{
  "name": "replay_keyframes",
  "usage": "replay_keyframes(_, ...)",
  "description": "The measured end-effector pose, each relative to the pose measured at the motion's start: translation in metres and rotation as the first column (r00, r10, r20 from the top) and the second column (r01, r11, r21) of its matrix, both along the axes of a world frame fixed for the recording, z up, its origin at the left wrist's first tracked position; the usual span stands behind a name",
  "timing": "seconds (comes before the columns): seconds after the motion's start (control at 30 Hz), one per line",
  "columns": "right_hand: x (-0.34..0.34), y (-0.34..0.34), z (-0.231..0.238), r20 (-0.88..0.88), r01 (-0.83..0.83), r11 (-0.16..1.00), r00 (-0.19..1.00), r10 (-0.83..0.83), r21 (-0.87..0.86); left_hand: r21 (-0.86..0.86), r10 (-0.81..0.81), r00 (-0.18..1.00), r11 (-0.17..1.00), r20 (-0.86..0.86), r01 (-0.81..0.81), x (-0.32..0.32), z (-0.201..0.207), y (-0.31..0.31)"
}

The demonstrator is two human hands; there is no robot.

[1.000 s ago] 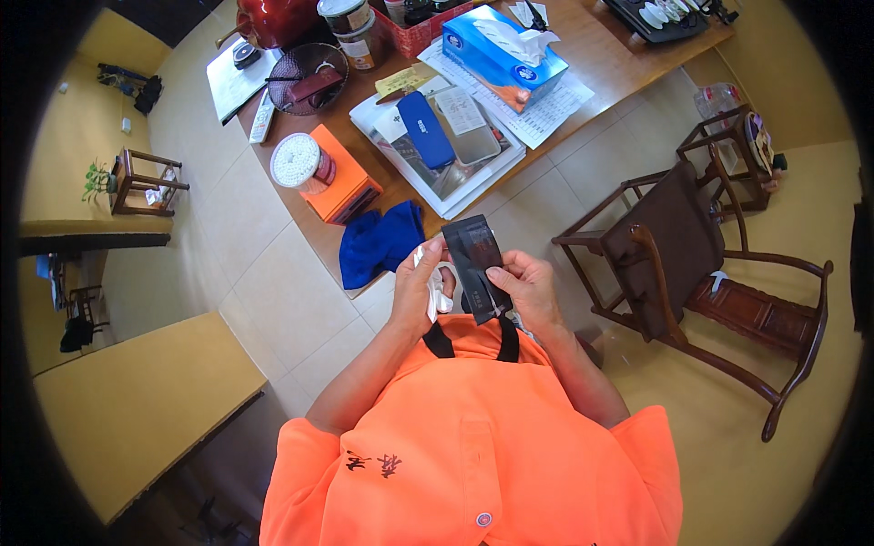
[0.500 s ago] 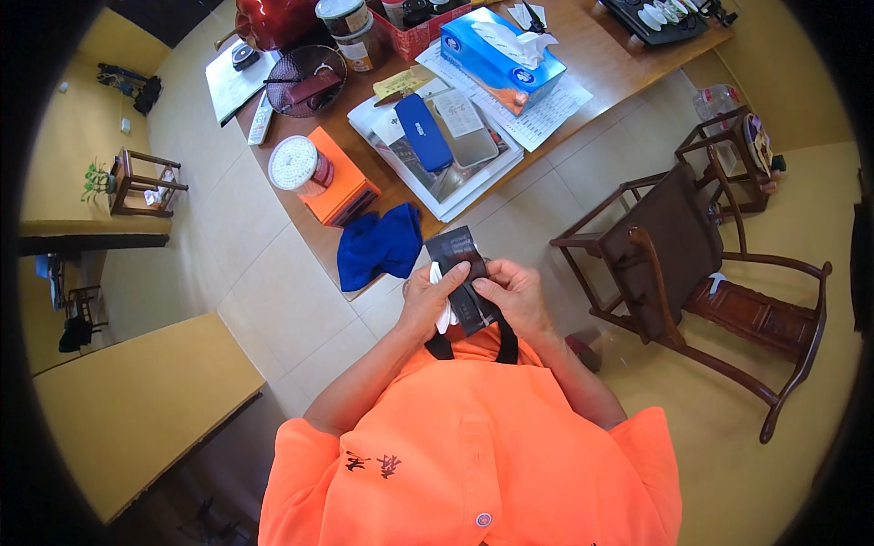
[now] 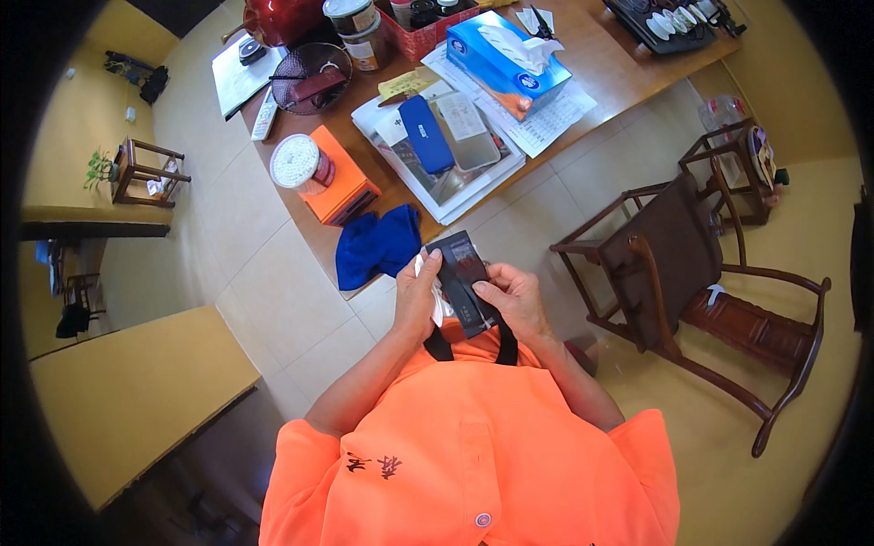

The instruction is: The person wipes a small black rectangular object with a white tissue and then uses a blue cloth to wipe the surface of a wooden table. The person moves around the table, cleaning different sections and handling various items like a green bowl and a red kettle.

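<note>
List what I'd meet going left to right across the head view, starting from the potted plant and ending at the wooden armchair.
Potted plant, white remote, round tub of cotton swabs, blue cloth, black packet, wooden armchair.

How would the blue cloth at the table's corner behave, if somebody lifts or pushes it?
The blue cloth would probably hang floppy, since it lies rumpled. Lacking any round shape, it seems unlikely to roll. At the corner of the table, it might slip off if pushed.
</note>
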State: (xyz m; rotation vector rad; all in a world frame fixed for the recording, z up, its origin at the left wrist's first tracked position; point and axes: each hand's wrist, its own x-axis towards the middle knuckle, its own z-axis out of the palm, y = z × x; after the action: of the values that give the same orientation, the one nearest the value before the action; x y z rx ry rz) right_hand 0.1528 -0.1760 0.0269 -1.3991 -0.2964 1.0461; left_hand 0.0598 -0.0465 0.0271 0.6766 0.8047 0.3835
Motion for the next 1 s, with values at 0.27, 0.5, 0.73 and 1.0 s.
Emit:
replay_keyframes(0.27,0.009,0.001,0.003,0.004,0.063,0.995,0.998,-0.063,0.075,-0.074,0.002,0.998,0.997,-0.065,-0.007,-0.006,-0.004,0.005)
replay_keyframes(0.5,0.014,0.006,0.007,0.123,-0.015,0.990,0.992,-0.002,0.139,-0.094,0.015,0.997,0.995,-0.069,-0.021,-0.009,-0.009,0.004)
replay_keyframes(0.73,0.018,0.007,0.003,0.126,-0.067,0.992,0.991,0.054,0.108,0.033,0.015,0.999,0.999,-0.049,-0.013,-0.005,0.005,0.001)
replay_keyframes(1.0,0.019,0.007,0.002,0.081,-0.125,0.989,0.990,0.119,0.080,0.079,-0.080,0.996,0.994,0.027,0.077,-0.010,-0.003,0.004)
